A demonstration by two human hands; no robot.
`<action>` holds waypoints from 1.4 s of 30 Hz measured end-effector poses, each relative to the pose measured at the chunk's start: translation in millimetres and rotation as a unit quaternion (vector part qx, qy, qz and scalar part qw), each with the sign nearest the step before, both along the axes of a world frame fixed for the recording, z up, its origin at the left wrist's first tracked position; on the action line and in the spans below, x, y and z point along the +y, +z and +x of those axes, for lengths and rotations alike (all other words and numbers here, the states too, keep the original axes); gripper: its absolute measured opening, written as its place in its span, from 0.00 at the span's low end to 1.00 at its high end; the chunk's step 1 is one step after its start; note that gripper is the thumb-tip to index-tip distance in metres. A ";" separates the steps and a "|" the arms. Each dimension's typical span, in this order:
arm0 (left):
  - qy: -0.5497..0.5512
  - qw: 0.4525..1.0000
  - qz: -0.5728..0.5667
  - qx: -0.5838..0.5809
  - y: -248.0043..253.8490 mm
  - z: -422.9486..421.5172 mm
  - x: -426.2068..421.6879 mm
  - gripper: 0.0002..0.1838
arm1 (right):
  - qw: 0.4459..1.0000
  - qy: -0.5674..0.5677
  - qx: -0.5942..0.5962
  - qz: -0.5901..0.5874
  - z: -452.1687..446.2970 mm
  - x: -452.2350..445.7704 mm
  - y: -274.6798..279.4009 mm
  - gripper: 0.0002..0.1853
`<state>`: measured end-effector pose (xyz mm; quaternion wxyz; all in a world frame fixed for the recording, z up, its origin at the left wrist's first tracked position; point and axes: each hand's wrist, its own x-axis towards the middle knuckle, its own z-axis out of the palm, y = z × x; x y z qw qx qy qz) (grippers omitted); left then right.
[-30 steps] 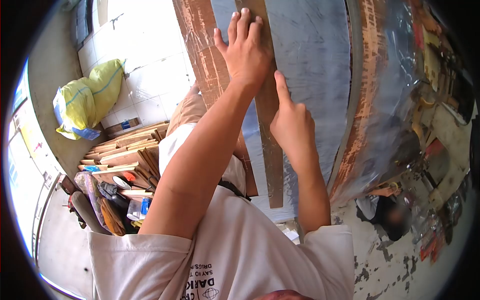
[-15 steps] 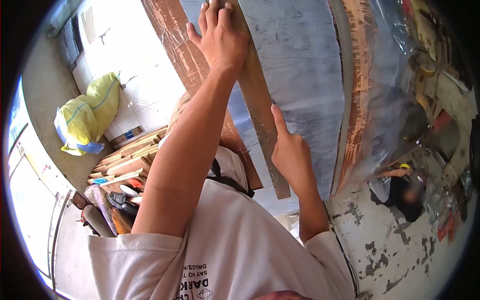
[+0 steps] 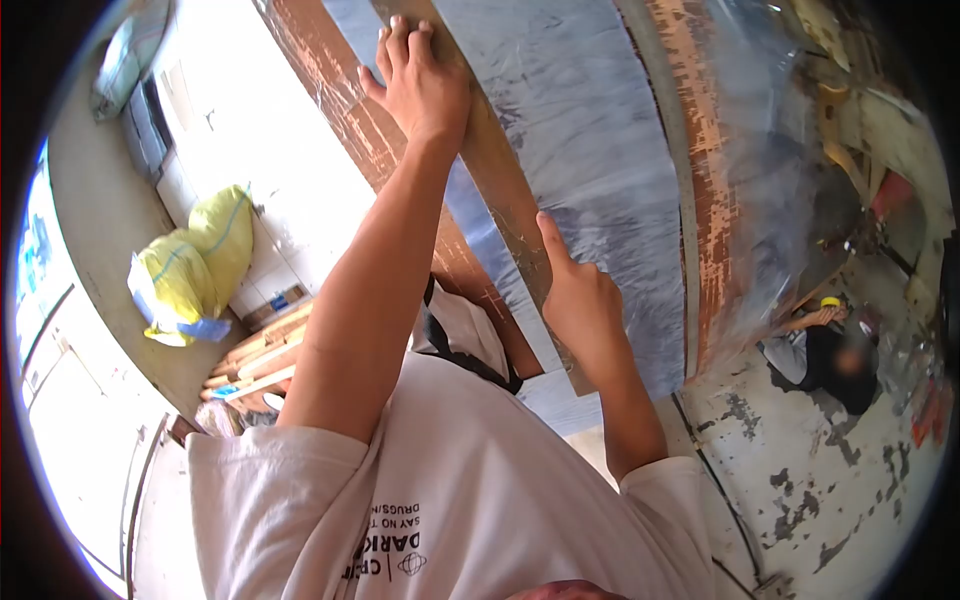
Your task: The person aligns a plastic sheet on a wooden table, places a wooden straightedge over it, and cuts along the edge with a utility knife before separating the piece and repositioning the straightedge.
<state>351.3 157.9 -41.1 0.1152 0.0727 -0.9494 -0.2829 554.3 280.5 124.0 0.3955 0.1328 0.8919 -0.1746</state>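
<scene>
Counter (image 3: pixel 711 200) fills most of my head view, its brown border scuffed and draped in clear film on the right. A grey-blue sheet (image 3: pixel 590 120) covers its middle. Past the right side, a co-worker (image 3: pixel 835 378) is low on the patchy floor (image 3: pixel 720 460). The long flat strip (image 3: pixel 510 190) lies slantwise on the sheet, its near end close to the person's waist.

The left hand (image 3: pixel 428 95) is palm down at the far part of the strip, fingers spread, the outermost off the strip's left side. The right hand (image 3: pixel 585 300) sits on the strip's right edge lower down, one finger (image 3: pixel 550 238) stretched along it and the rest curled out of my sight; I can't tell whether they clamp anything.

I read the step in hand as steadying the strip while the right hand works its edge. To my mind the next move calls for firm weight from the left palm, so that the strip doesn't skate.

Against the frame a second ago, the right hand is nearer the strip's near end, clear of the left wrist, and my whole view has swung.
</scene>
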 end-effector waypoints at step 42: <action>-0.395 0.857 0.244 -0.223 27.2 -36.4 -119.0 0.40 | 0.866 -0.270 0.408 0.107 55.3 -76.5 -74.6 0.35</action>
